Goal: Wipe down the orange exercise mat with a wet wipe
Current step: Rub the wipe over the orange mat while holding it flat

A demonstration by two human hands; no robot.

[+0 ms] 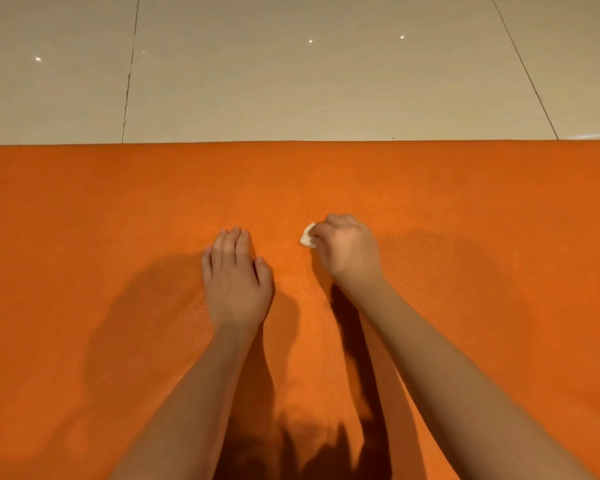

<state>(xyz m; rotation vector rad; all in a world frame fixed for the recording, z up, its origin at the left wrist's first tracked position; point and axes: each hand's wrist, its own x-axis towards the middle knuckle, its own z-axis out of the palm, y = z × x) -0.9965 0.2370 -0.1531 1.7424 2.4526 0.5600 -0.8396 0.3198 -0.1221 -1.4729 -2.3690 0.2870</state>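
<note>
On mat (84,209): right hand (347,249) grips wipe (307,237) (left hand (236,282) flat).

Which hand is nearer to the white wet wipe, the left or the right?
Right. The right hand grips the wet wipe in its curled fingers; the left hand lies flat on the orange mat, apart, to its left.

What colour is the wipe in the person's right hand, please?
White, a small wad peeking from the right hand; head view.

**Grained mat, glossy tiles**

The orange mat (465,220) looks like matt foam or rubber with a fine pebbled grain, faintly shiny in patches. The beige floor tiles (291,81) are smooth and polished, mirroring small lights. The white wet wipe (307,238) looks soft and crumpled.
</note>
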